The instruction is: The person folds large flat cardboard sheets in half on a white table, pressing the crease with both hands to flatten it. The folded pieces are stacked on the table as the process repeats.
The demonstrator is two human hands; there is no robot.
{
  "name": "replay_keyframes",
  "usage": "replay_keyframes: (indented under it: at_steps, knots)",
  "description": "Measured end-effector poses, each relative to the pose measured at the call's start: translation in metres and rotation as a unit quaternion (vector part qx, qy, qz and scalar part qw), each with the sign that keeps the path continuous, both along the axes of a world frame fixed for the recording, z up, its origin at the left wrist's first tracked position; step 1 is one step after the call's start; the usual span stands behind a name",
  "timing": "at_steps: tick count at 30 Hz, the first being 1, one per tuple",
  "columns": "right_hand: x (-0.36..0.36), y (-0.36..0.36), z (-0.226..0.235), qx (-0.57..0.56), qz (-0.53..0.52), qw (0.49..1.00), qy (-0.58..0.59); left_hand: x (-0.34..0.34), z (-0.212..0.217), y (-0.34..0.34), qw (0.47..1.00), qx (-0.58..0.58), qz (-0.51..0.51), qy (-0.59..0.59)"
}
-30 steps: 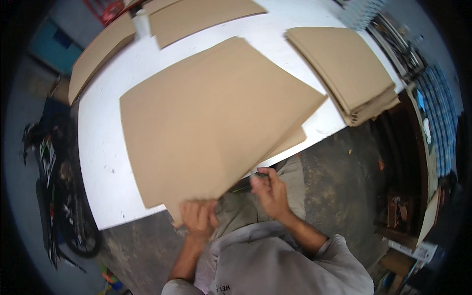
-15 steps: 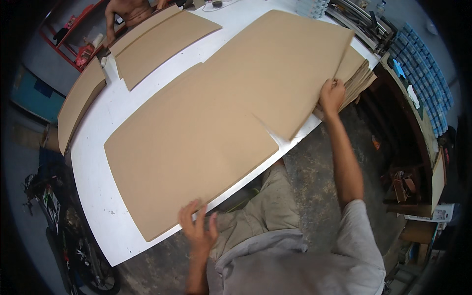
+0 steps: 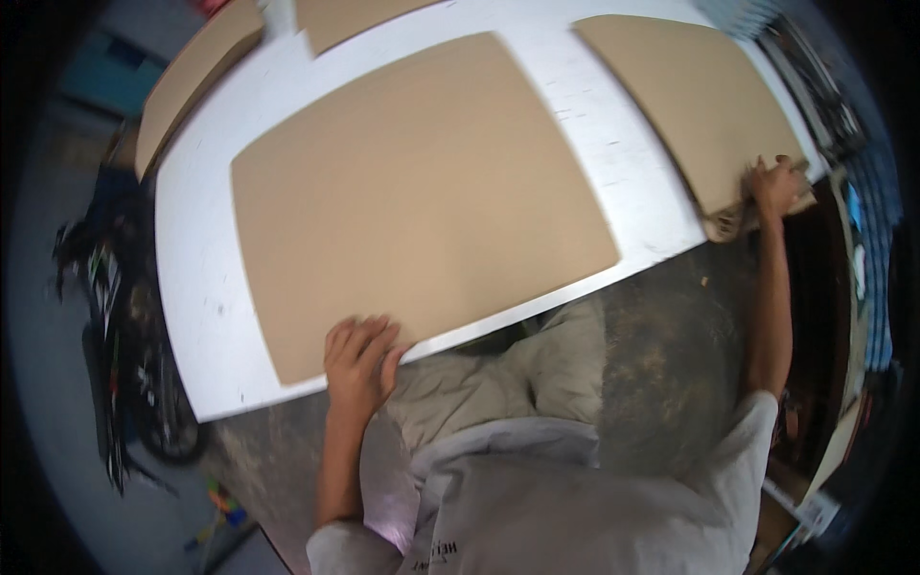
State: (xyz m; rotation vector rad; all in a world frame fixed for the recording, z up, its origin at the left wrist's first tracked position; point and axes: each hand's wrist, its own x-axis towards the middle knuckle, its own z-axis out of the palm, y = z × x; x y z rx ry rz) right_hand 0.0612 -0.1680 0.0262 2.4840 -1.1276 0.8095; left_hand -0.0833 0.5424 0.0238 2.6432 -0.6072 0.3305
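Note:
A large brown cardboard sheet point(image 3: 422, 201) lies flat on the white table in front of me. My left hand point(image 3: 359, 364) rests at its near left edge, fingers laid over the edge and thumb apart. To the right, another brown sheet tops a cardboard stack point(image 3: 690, 105) at the table's right end. My right hand point(image 3: 776, 187) touches the near right part of that stack, its fingers parted and slightly blurred. Below it, rough layered edges of the stack show at the near corner.
More cardboard lies on the white table point(image 3: 196, 268): a sheet point(image 3: 355, 19) at the far side and another point(image 3: 196, 72) at far left. A motorbike point(image 3: 134, 364) stands left of the table. Metal bars point(image 3: 815, 86) and a dark cabinet point(image 3: 819, 287) are on the right.
The sheet in my right hand has moved right, off the middle sheet and onto the stack. White table now shows between them. My left hand stays at the near edge; the view has shifted.

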Motion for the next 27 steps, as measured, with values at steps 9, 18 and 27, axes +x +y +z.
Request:
replay_keyframes:
  at_steps: [9,18,27]
  knots:
    - [-0.110,0.373,-0.013,0.273,0.749,0.600,0.061,0.006,-0.001,0.002,0.999,-0.018,-0.024,-0.011]
    - [-0.107,0.420,-0.016,0.275,0.740,0.612,0.047,0.000,-0.013,0.003,0.999,-0.009,-0.027,-0.031]
    - [-0.110,0.430,-0.014,0.269,0.722,0.634,0.067,-0.008,-0.016,-0.016,0.997,-0.033,0.051,-0.050]
